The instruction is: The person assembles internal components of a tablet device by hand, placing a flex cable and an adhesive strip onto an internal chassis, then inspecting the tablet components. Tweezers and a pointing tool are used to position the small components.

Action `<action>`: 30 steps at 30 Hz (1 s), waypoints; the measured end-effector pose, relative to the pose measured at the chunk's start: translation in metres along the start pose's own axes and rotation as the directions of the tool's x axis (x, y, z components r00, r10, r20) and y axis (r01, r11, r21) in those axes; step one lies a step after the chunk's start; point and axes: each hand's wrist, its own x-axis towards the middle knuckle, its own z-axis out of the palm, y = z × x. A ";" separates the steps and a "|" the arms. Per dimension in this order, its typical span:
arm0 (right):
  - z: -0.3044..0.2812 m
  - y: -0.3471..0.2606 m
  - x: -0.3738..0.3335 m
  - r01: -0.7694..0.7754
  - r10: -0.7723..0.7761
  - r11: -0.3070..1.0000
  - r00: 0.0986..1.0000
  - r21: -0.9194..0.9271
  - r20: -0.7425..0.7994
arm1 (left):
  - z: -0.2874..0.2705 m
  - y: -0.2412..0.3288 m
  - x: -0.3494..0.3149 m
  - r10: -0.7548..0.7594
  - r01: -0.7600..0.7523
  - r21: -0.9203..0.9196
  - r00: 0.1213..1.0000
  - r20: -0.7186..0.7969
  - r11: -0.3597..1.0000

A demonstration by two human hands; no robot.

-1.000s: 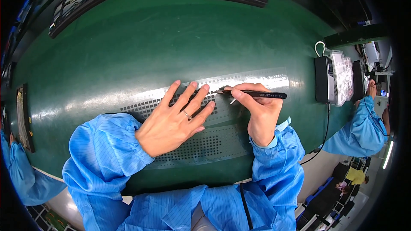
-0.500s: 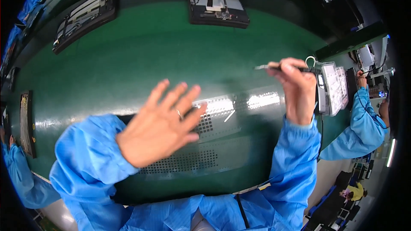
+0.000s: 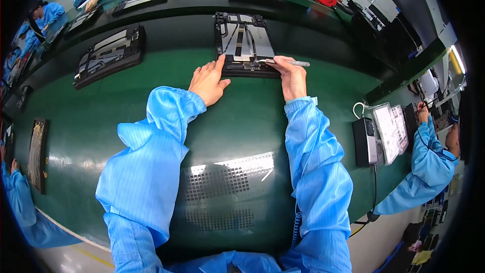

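An opened, flat electronic unit (image 3: 258, 40) with a black frame, silver panels and dark ribbon cables lies at the far middle of the green bench. At its near left corner rests my left hand (image 3: 208, 82), fingers spread and index fingertip against the frame, gripping nothing. My right hand (image 3: 292, 78) pinches slim silver tweezers (image 3: 301, 63) over the unit's near right part. The tip of the tweezers reaches the small parts along the near edge; whether it grips anything there is too small to tell.
A similar opened unit (image 3: 110, 55) lies at the far left. A dark tray of thin strips (image 3: 37, 154) sits at the left edge. To the right stand a black-and-grey box (image 3: 365, 141) and clear plastic cases (image 3: 390, 131). Co-workers in blue sit around, one close on the right (image 3: 424, 156).
Both hands have moved forward from above the near bench to the unit. My left hand now touches its corner, and the tweezers in my right hand have come over its near edge. The view has shifted.
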 end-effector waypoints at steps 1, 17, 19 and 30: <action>0.003 -0.002 0.001 0.000 0.000 1.000 1.000 0.006 0.005 | -0.006 0.003 0.000 -0.003 0.003 0.007 1.000 -0.003 1.000; -0.003 -0.135 -0.156 0.155 -0.147 0.951 0.988 0.268 -0.050 | -0.110 0.099 -0.087 0.587 -0.523 0.269 0.748 -0.308 0.808; -0.007 -0.147 -0.185 0.154 -0.143 0.936 0.988 0.315 -0.057 | -0.123 0.117 -0.107 0.585 -0.526 0.257 0.750 -0.308 0.810; 0.054 -0.159 -0.232 0.462 -0.453 0.885 0.882 -0.052 0.130 | -0.114 0.122 -0.158 0.467 -0.569 -0.170 0.783 -0.410 0.805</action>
